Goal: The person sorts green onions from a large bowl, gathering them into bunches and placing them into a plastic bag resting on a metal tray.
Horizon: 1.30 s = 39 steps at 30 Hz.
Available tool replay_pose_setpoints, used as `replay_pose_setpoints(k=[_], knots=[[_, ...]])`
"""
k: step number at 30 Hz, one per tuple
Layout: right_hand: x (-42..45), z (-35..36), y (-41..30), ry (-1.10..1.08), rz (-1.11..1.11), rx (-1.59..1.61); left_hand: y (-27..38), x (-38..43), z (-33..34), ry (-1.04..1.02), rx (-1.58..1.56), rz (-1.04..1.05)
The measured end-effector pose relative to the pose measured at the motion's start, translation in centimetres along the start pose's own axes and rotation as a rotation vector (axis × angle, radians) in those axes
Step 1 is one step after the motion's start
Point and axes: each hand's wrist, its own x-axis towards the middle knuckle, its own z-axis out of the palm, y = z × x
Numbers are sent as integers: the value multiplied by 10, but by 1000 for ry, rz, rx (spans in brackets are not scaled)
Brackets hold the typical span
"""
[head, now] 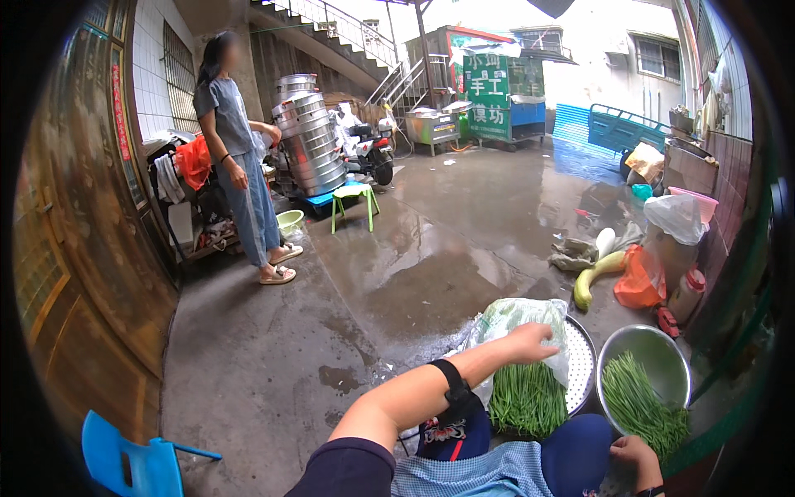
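My left hand point(534, 343) reaches across a clear plastic bag point(514, 314) of long green vegetables. Its fingers are at the bag's near edge, but whether they pinch the plastic is unclear. A thick bundle of chive-like green stalks point(528, 397) comes out from under the bag, in front of my knees. Behind it shows a round, perforated metal tray point(582, 366). To the right stands a steel basin point(674, 354) with more green stalks point(640, 391) hanging over its near rim. Beside my right knee, just below that basin, is my right hand point(635, 452) with curled fingers; their inside is hidden.
A long pale-green gourd point(593, 282), an orange plastic bag point(640, 279) and a red-lidded jar point(689, 289) lie or stand along the right wall. At left are a blue plastic chair point(118, 456) and a standing person point(236, 149) beside stacked metal steamers point(310, 143). The concrete floor is wet.
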Motion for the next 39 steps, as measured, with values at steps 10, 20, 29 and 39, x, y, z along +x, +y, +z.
replay_pose_setpoints(k=[10, 20, 29, 39], knots=[[40, 33, 61, 246, 13, 78, 105, 42, 93, -161, -1277, -386], [28, 1, -10, 633, 138, 157, 37, 70, 159, -46, -1488, -806], [76, 19, 12, 275, 170, -512, -5, 84, 238, -204, -1302, -1045], [95, 47, 39, 315, -53, -782, -38, 91, 259, -322, -1175, -1109]])
